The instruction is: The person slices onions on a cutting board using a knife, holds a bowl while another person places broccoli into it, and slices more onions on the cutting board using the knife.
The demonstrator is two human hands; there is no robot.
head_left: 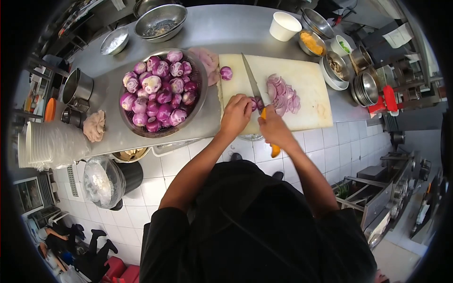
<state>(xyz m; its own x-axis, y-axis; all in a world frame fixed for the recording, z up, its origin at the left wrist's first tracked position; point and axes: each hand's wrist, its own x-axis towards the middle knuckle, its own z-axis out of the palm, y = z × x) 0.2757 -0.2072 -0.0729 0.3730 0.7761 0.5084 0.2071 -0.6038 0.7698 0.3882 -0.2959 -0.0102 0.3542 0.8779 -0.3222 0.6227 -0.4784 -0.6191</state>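
My right hand is wrapped round the orange handle of a kitchen knife, whose blade points away from me over the white cutting board. Against the blade's left side, my left hand pinches a piece of red onion, mostly hidden by the fingers. Sliced red onion lies in a loose pile to the right of the blade. A whole peeled onion rests at the board's upper left. Left of the board, a large round metal bowl is heaped with peeled red onions.
A crumpled pink cloth lies between bowl and board. Metal bowls, a white tub and a bowl of orange food stand at the back. Stacked white plates are at left; a lined bin stands below.
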